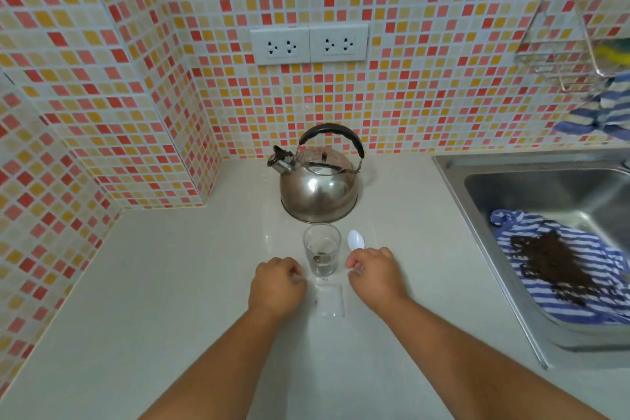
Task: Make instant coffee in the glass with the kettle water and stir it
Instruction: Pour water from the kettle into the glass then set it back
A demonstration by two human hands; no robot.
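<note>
Two bare forearms reach forward over a pale countertop, one on each side of a small clear glass, which serves as the landmark here. The left hand rests on the counter just left of the glass, its fingers curled into a loose fist; whether it holds anything cannot be told. The right hand sits just right of the glass, fingers bent and pinched around the handle of a white plastic spoon, whose bowl sticks out beyond the knuckles, beside the rim of the glass. The glass stands upright and holds a little clear liquid with a few dark specks on its inner wall. Directly behind the glass, nearly touching it, stands a steel kettle with a black arched handle and its spout pointing left. Just in front of the glass, between the hands, lies a flat transparent packet. Well to the right of the glass is a steel sink containing a blue-and-white striped cloth with dark grounds heaped on it. The wall behind the kettle is a mosaic of red, orange and cream tiles with a double white socket.
</note>
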